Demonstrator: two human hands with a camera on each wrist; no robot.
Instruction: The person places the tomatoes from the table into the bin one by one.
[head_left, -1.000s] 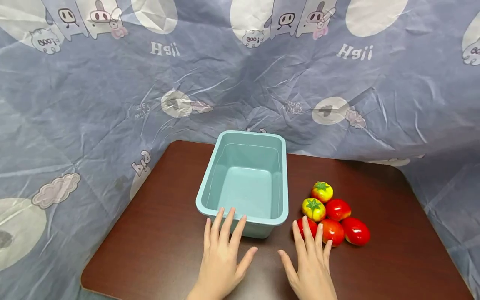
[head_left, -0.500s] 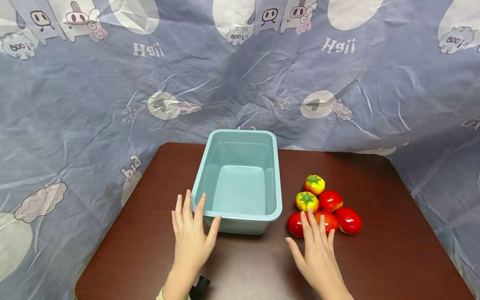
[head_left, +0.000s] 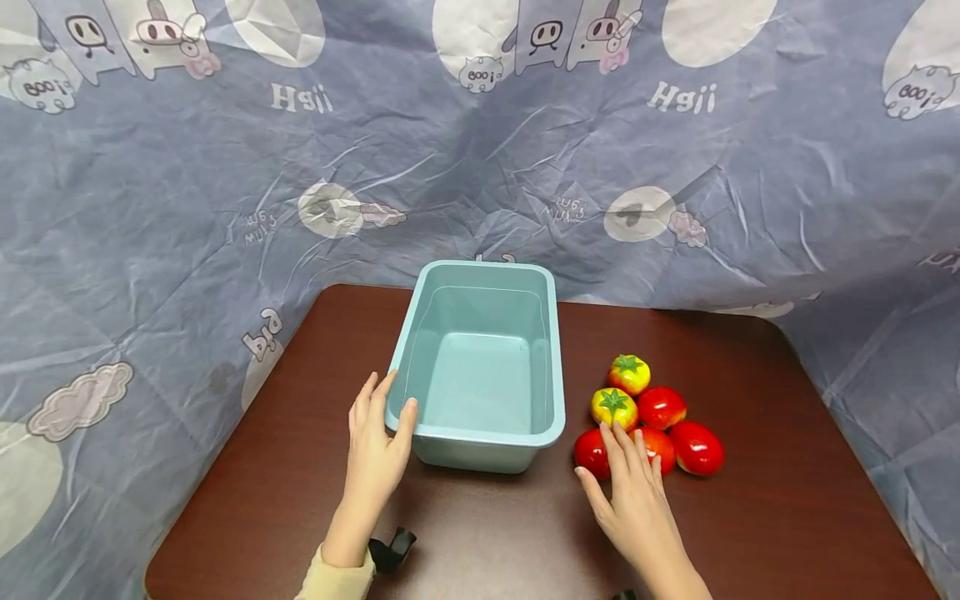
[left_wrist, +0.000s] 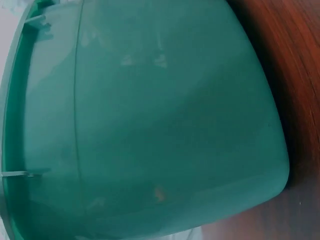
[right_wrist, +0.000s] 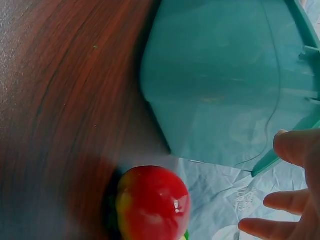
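Observation:
A pale blue-green plastic tub point(head_left: 480, 437) stands upright on the table with nothing inside. At its near-left corner is my left hand point(head_left: 372, 454), fingers extended along the outside and thumb overlapping the rim. The left wrist view shows only the tub's outer wall point(left_wrist: 165, 120) and some table, no fingers. My right hand point(head_left: 637, 500) hovers with spread, relaxed fingers over the nearest glossy red tomatoes point(head_left: 591, 452), partly hiding them. In the right wrist view its fingers point(right_wrist: 270, 227) are apart from a red-and-yellow tomato point(right_wrist: 155, 205). Two yellow tomatoes point(head_left: 614, 407) with green leafy tops sit behind.
Another red tomato point(head_left: 697, 447) lies at the right of the group. The dark brown table point(head_left: 780, 500) has rounded far corners. A printed grey-blue cloth point(head_left: 465, 167) hangs behind it. A black strap piece point(head_left: 392, 550) shows by the left wrist.
My left hand has shifted left from the tub's front to its near-left corner, fingers drawing closer together. My right hand stays over the tomatoes. The head view has shifted slightly.

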